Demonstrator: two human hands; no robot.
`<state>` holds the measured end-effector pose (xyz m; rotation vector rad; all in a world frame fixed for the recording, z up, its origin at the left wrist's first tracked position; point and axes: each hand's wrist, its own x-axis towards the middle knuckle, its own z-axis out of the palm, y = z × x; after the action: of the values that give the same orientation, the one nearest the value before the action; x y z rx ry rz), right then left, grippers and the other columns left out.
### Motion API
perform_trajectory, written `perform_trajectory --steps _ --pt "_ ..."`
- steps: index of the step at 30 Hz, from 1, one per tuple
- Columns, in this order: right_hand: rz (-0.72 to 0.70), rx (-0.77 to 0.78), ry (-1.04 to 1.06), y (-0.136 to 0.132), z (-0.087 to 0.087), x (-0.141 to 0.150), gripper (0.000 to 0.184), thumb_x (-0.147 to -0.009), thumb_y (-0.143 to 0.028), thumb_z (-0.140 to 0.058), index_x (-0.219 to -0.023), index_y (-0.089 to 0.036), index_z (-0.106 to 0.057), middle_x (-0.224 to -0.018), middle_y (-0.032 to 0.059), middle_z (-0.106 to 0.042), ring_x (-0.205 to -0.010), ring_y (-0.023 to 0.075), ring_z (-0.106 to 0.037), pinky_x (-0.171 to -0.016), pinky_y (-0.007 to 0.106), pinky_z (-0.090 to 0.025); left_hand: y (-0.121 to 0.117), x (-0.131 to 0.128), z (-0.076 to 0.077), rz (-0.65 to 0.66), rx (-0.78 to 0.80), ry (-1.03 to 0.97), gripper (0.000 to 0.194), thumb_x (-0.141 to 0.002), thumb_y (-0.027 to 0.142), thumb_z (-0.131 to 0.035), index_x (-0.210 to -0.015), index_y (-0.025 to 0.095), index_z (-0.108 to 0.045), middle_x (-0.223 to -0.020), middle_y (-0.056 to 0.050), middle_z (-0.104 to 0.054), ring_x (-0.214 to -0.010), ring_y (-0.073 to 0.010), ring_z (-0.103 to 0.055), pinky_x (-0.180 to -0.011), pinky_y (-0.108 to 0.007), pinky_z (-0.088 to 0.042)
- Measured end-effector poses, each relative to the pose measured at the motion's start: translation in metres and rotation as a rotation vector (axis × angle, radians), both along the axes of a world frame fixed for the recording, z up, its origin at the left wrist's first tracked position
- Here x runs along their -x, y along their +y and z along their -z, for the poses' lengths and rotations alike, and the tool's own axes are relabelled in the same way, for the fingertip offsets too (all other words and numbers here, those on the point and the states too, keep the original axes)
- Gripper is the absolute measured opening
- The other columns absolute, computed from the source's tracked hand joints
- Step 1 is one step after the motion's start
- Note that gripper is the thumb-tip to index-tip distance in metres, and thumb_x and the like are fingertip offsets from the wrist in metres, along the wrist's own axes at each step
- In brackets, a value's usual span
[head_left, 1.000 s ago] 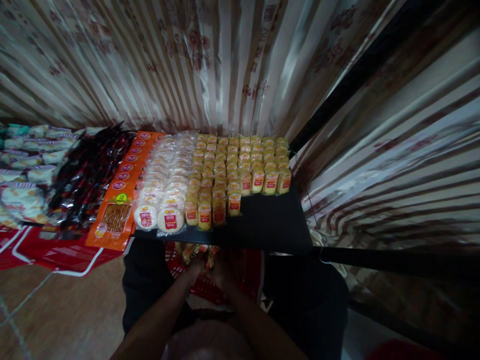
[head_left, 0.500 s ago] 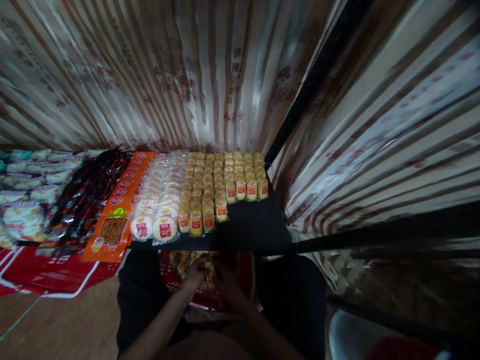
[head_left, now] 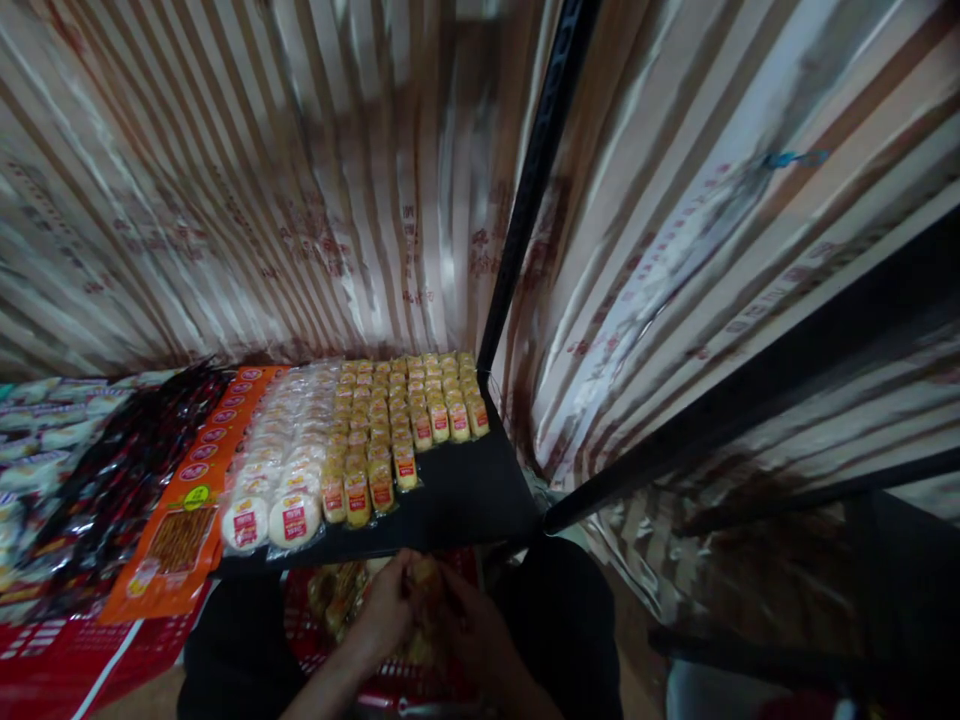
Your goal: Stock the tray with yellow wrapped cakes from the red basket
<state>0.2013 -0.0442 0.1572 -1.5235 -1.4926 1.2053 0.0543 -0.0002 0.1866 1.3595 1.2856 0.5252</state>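
Where your two hands meet in the head view, below the front edge of the black shelf (head_left: 472, 490), a yellow wrapped packet (head_left: 427, 578) lies between them. Fingers of your left hand (head_left: 390, 605) and right hand (head_left: 474, 618) are clamped on it, the exact contact being lost in shade. Beneath is a red basket (head_left: 298, 652) with more wrapped pieces (head_left: 330, 597); your dark-clad legs (head_left: 566, 630) flank it, and the shelf edge covers its far part. On the shelf, from right to left: rows of small yellow packets (head_left: 358, 495), white round packets (head_left: 292, 520), an orange strip (head_left: 176, 540) overhanging the front edge, dark glossy packets (head_left: 112, 480) and pale packets (head_left: 45, 475). A black post (head_left: 521, 205) bounds the back right corner; a black bar (head_left: 720, 415) slants from the front right corner. Striped sheeting (head_left: 360, 190) closes the back.
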Motion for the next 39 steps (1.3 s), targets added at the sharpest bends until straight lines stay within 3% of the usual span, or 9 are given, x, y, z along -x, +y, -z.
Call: perform_trajectory --steps 6,13,18,22,26,30,39 --pt "0.078 -0.184 -0.009 0.024 -0.03 -0.019 0.043 -0.082 -0.032 -0.049 -0.124 -0.023 -0.055 -0.121 0.0087 -0.061 -0.11 0.0224 -0.057 -0.095 0.038 -0.045 0.028 -0.019 -0.039 0.052 -0.181 0.055 0.014 -0.076 0.025 -0.052 -0.088 0.019 -0.058 -0.075 0.001 -0.059 -0.071 -0.015 -0.055 -0.068 -0.024 -0.043" --pt "0.287 -0.274 0.042 0.079 -0.046 -0.033 0.044 -0.085 -0.038 -0.044 -0.125 -0.021 -0.052 -0.121 0.0085 -0.06 -0.109 0.0198 -0.057 -0.095 0.034 -0.045 0.097 -0.049 -0.062 0.06 -0.382 0.171 0.018 -0.077 0.02 -0.052 -0.094 0.017 -0.059 -0.077 -0.002 -0.062 -0.069 -0.0148 -0.056 -0.067 -0.025 -0.043" --pt "0.594 -0.359 -0.017 0.135 -0.047 -0.052 0.056 -0.088 -0.046 -0.032 -0.129 -0.011 -0.047 -0.134 0.0132 -0.047 -0.125 0.0219 -0.041 -0.108 0.041 -0.029 0.152 -0.077 -0.092 0.021 -0.475 0.276 0.029 -0.079 0.021 -0.055 -0.107 0.017 -0.058 -0.086 -0.004 -0.066 -0.077 -0.015 -0.06 -0.073 -0.025 -0.045" --pt "0.629 -0.381 -0.075 0.181 -0.036 -0.063 0.063 -0.087 -0.049 -0.028 -0.131 -0.007 -0.043 -0.138 0.0148 -0.042 -0.13 0.0235 -0.034 -0.11 0.042 -0.022 0.189 -0.101 -0.11 -0.006 -0.526 0.327 0.026 -0.08 0.017 -0.054 -0.105 0.017 -0.059 -0.092 -0.004 -0.067 -0.082 -0.0134 -0.062 -0.077 -0.023 -0.045" --pt "0.65 -0.352 -0.046 0.211 -0.023 -0.068 0.064 -0.088 -0.051 -0.024 -0.132 -0.008 -0.044 -0.138 0.0146 -0.042 -0.13 0.0237 -0.035 -0.109 0.041 -0.024 0.22 -0.122 -0.112 -0.067 -0.607 0.357 0.027 -0.081 0.018 -0.053 -0.107 0.015 -0.059 -0.095 -0.007 -0.068 -0.085 -0.0154 -0.062 -0.078 -0.025 -0.045" --pt "0.598 -0.356 -0.063 0.221 -0.011 -0.067 0.068 -0.087 -0.053 -0.024 -0.132 -0.006 -0.042 -0.137 0.0161 -0.043 -0.128 0.0242 -0.037 -0.108 0.041 -0.025 0.245 -0.144 -0.11 -0.099 -0.642 0.392 0.029 -0.083 0.019 -0.051 -0.111 0.013 -0.057 -0.1 -0.009 -0.067 -0.09 -0.0168 -0.062 -0.081 -0.026 -0.045" --pt "0.617 -0.388 -0.11 0.224 -0.005 -0.064 0.064 -0.089 -0.049 -0.024 -0.131 -0.006 -0.044 -0.134 0.0169 -0.047 -0.125 0.0245 -0.042 -0.106 0.042 -0.03 0.272 -0.18 -0.093 0.066 -0.678 0.46 0.031 -0.083 0.017 -0.051 -0.113 0.018 -0.056 -0.105 -0.008 -0.065 -0.097 -0.0175 -0.06 -0.086 -0.028 -0.043"
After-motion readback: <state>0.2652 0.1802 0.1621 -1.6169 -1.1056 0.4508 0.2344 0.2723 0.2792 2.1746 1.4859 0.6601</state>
